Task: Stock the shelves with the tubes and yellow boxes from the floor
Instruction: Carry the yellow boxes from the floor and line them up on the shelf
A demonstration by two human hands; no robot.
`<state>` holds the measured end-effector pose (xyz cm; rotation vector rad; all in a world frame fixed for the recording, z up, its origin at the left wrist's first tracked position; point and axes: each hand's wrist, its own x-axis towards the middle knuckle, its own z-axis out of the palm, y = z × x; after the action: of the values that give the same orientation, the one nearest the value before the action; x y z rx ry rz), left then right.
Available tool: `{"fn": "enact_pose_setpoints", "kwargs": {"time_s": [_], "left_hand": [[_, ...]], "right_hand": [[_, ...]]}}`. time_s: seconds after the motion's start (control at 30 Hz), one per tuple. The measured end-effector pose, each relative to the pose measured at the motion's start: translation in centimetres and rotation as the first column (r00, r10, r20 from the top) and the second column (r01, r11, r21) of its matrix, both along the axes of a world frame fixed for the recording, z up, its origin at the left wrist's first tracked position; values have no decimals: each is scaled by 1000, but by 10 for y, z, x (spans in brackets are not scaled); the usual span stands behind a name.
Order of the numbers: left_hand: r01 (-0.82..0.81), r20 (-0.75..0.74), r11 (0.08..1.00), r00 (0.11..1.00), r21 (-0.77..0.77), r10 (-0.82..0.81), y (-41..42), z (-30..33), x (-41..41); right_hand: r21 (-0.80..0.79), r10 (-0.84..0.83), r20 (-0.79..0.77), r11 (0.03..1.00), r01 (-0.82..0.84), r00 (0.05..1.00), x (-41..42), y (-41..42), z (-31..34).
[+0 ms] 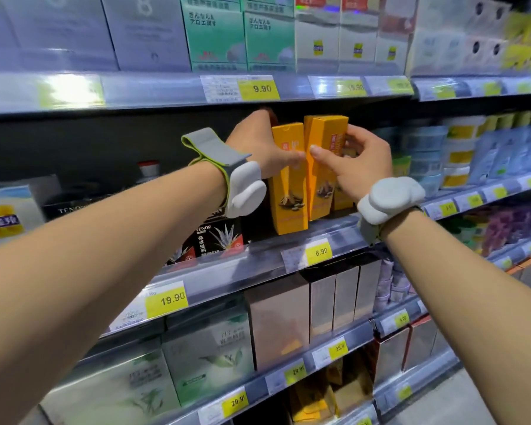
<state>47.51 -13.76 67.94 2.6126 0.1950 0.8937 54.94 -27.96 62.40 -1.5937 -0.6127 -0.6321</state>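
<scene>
Two yellow boxes stand upright side by side on the shelf (288, 240). The left hand (259, 148) grips the left yellow box (288, 185), its thumb on the front. The right hand (359, 161) pinches the right yellow box (322, 167), which touches the first one.

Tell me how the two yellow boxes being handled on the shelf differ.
The left yellow box sits further forward and lower, gripped by the left hand; the right yellow box stands behind it and higher, gripped by the right hand. Both stand upright, touching, with the same print.
</scene>
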Motion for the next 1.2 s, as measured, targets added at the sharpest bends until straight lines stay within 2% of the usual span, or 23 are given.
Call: {"fn": "enact_pose_setpoints", "kwargs": {"time_s": [0.27,0.43,0.6,0.83,0.9,0.97,1.13,1.2], "left_hand": [[-106,-150,989,981,106,122,15,11,5],[-154,-246,966,948,206,203,23,11,6],[-158,-369,962,900,222,233,39,12,11],[-128,-328,952,919,278,219,51,16,20],[-101,-336,958,922,268,191,52,15,23],[-136,-343,949,910,285,233,50,13,24],[-87,-252,990,961,109,112,44,9,32],[-50,-231,994,970,100,72,40,8,36]], "right_hand": [[-109,-148,-73,984,140,986,8,27,-9],[-196,-159,-101,971,137,982,5,37,-12],[-223,-109,-109,971,82,988,2,52,-9],[-216,-91,-188,975,49,978,-1,69,-8],[-242,-75,-199,970,25,977,0,70,-11],[-290,-50,-203,957,-11,978,1,66,-14],[-435,-70,-195,900,-22,978,-1,56,-26],[-478,-107,-171,878,13,979,-1,55,-29]]}}
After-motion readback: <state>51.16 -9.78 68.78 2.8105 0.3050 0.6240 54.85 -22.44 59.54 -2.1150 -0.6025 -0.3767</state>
